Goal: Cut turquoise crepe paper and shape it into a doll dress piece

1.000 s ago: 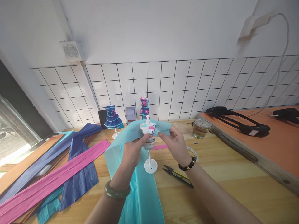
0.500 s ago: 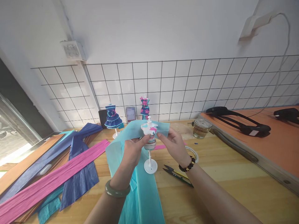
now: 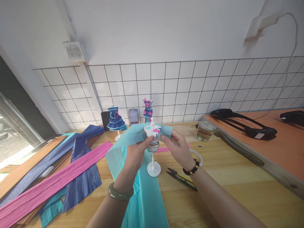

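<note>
Above the wooden table (image 3: 225, 164), light-blue paper (image 3: 130, 133) runs crosswise behind 1 upright dummy (image 3: 152, 131). From its left, the left hand (image 3: 136, 154), nearer, clamps its waist, thumb in front, fingers partly hidden; opposite, the right hand (image 3: 179, 148) pinches the paper's end.

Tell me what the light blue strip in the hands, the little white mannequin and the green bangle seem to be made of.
Light blue strip: probably paper, matte; it looks thin and bends softly, though fabric is possible.
White mannequin: likely hard plastic, judging by its smooth, moulded-looking round base.
Green bangle: perhaps polished stone; its smooth surface could also be glass or resin.
</note>
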Available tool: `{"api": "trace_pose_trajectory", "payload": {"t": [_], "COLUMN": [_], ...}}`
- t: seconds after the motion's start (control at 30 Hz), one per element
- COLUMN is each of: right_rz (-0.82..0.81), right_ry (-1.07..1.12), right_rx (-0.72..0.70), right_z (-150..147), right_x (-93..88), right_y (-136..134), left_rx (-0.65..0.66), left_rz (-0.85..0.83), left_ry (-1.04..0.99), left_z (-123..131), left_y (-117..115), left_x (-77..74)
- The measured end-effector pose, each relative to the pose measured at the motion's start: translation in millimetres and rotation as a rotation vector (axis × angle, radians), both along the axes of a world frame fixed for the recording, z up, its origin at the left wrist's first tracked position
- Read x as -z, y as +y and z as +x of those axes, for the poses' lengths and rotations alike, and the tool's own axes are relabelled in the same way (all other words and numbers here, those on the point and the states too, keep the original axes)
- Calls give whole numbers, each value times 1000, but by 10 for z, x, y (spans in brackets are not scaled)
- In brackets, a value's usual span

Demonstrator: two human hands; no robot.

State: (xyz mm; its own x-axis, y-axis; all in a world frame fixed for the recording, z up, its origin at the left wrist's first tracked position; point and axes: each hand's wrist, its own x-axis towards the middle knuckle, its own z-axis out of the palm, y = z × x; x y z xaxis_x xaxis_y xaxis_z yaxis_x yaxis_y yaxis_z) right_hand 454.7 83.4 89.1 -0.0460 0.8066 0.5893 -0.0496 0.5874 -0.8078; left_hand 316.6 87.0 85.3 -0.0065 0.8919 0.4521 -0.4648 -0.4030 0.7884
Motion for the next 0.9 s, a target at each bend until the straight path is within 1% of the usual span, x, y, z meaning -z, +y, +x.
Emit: {"api": "trace_pose_trajectory", "payload": {"t": [0.13, 0.2, 0.4, 0.67, 0.9], "right_rz": [9, 10, 26, -10, -18], "right_ry": [-40, -30, 65, 89, 118], "right_rx": [121, 160, 173, 219, 230], "right_z": [2, 0, -21, -30, -37], "right_x": [15, 26, 9, 20, 12], "right_y": [-2, 0, -24, -32, -41], "left_rx": [1, -5, -44, -57, -51], "left_rz": [-4, -1, 2, -15, -32], "left_ry": [15, 18, 38, 19, 51], "left_z": [4, 8, 18, 21, 20], "left_y": [4, 8, 8, -21, -27], "left_x": [7, 14, 23, -6, -11]}}
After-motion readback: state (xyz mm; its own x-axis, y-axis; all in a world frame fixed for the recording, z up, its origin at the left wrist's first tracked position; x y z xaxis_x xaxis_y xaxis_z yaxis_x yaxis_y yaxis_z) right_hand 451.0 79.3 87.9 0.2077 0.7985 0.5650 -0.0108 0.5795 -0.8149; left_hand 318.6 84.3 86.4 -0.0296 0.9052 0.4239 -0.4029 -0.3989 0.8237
